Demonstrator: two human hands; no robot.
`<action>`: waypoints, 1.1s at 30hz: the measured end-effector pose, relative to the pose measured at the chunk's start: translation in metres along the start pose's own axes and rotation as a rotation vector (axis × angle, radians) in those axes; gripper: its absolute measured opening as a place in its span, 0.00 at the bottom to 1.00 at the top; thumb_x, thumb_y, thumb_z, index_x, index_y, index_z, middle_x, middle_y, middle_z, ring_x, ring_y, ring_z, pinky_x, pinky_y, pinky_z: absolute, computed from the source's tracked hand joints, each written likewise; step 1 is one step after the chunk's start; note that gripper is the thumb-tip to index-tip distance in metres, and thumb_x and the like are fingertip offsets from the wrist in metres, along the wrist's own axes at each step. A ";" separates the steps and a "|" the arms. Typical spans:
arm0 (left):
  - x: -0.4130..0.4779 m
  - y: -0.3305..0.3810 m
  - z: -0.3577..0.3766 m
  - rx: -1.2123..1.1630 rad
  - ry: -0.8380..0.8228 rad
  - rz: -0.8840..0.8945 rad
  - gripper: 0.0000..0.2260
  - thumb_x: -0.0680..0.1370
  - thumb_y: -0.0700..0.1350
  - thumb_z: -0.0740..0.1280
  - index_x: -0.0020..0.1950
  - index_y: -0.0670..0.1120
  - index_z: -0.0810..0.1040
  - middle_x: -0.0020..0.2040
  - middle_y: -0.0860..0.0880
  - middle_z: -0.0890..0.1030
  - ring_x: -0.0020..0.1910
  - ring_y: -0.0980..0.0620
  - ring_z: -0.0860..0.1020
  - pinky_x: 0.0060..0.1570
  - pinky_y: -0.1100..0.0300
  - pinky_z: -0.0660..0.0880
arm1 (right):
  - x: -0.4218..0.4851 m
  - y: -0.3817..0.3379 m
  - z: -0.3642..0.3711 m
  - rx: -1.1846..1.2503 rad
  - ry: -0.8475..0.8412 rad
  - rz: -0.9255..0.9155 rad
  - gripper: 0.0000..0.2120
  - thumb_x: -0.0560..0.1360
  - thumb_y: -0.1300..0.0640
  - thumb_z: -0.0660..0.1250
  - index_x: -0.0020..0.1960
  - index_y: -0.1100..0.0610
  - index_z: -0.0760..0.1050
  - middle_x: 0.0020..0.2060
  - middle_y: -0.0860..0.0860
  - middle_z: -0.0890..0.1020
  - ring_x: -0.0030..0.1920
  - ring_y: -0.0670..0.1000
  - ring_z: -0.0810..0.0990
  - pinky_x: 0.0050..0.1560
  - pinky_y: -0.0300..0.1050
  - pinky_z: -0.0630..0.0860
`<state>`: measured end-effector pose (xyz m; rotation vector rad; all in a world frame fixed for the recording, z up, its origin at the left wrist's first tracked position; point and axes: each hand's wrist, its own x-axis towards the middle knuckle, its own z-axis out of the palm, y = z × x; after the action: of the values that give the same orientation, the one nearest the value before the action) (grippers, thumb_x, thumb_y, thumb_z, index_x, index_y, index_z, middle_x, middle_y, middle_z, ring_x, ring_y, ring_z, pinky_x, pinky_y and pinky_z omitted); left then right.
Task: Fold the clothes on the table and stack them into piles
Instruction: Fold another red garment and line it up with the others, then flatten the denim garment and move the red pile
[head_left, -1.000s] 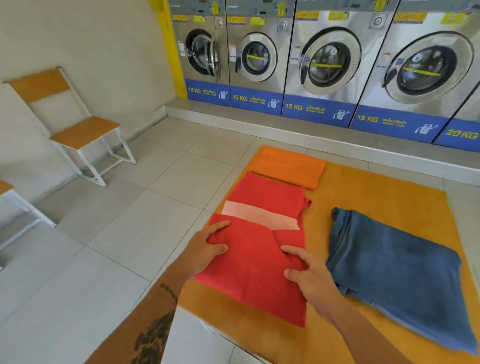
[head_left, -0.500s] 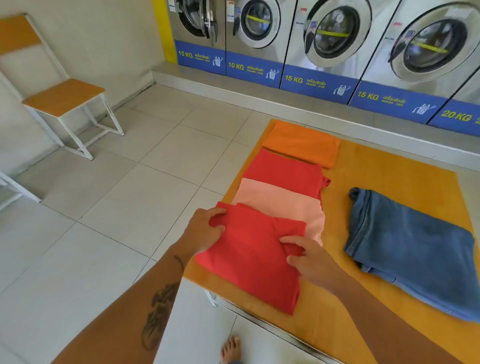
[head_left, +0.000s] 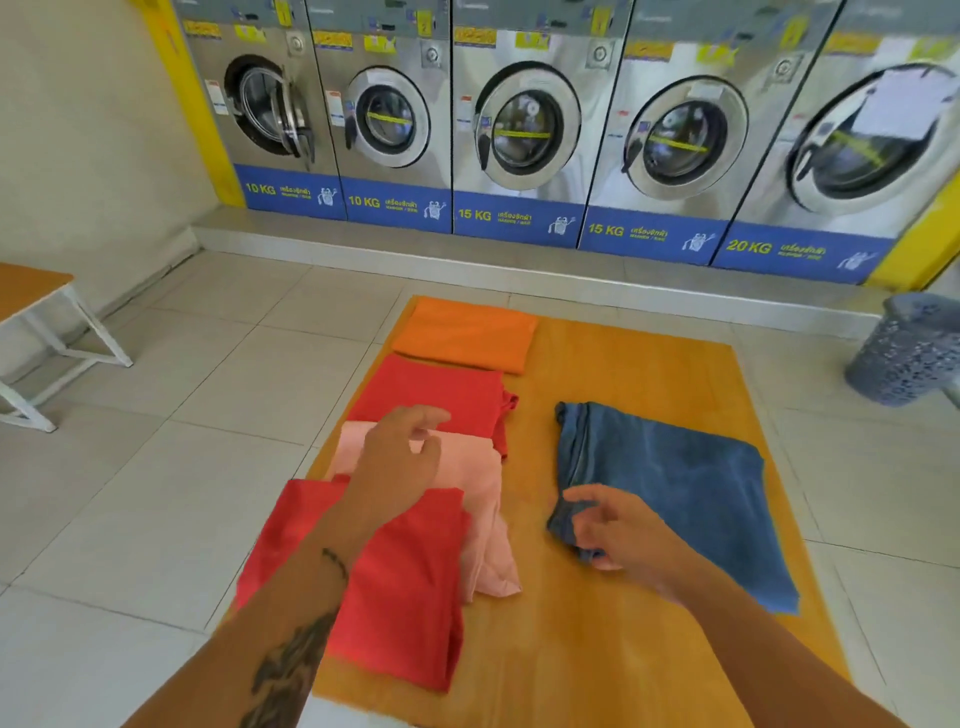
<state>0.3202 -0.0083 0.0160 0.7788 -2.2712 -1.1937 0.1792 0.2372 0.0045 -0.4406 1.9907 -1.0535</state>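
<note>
On the orange table (head_left: 649, 374) a column of folded clothes runs away from me: a near red cloth (head_left: 405, 587), a pink cloth (head_left: 480, 499) partly under it, a far red cloth (head_left: 431, 389) and an orange cloth (head_left: 467, 332). To the right lies a folded blue denim garment (head_left: 675, 483). My left hand (head_left: 400, 457) hovers over the pink cloth, fingers apart and holding nothing. My right hand (head_left: 618, 530) is at the blue garment's near left corner, with that corner between thumb and fingers.
A row of washing machines (head_left: 519, 130) lines the far wall on a low step. A grey laundry basket (head_left: 909, 348) stands on the tiled floor at the right. A white-framed wooden chair (head_left: 47, 322) is at the left.
Both hands have come off the near red cloth. My left hand moved forward over the pink cloth, and my right hand moved right to the blue garment's corner. The view has tilted up.
</note>
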 end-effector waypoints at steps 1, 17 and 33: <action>0.000 0.010 0.017 -0.009 -0.023 0.016 0.18 0.75 0.36 0.64 0.54 0.59 0.79 0.54 0.57 0.79 0.51 0.63 0.77 0.52 0.72 0.70 | -0.002 0.006 -0.015 0.001 0.032 -0.011 0.19 0.77 0.66 0.62 0.64 0.51 0.75 0.39 0.55 0.78 0.38 0.51 0.76 0.35 0.43 0.73; -0.013 0.067 0.203 0.190 -0.415 -0.384 0.32 0.75 0.56 0.67 0.77 0.61 0.59 0.77 0.48 0.55 0.70 0.48 0.62 0.65 0.53 0.65 | 0.000 0.107 -0.160 0.015 0.328 0.056 0.33 0.75 0.51 0.70 0.75 0.38 0.60 0.71 0.52 0.63 0.64 0.54 0.70 0.67 0.56 0.71; 0.086 0.061 0.234 -0.324 -0.450 -0.396 0.33 0.74 0.40 0.71 0.74 0.62 0.64 0.72 0.58 0.65 0.58 0.61 0.70 0.39 0.72 0.72 | 0.097 0.070 -0.182 0.098 0.473 0.090 0.34 0.70 0.62 0.70 0.71 0.37 0.66 0.63 0.46 0.73 0.56 0.51 0.76 0.54 0.49 0.75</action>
<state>0.0953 0.0997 -0.0426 0.9302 -2.2202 -2.0387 -0.0195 0.3126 -0.0435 -0.0449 2.3276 -1.2778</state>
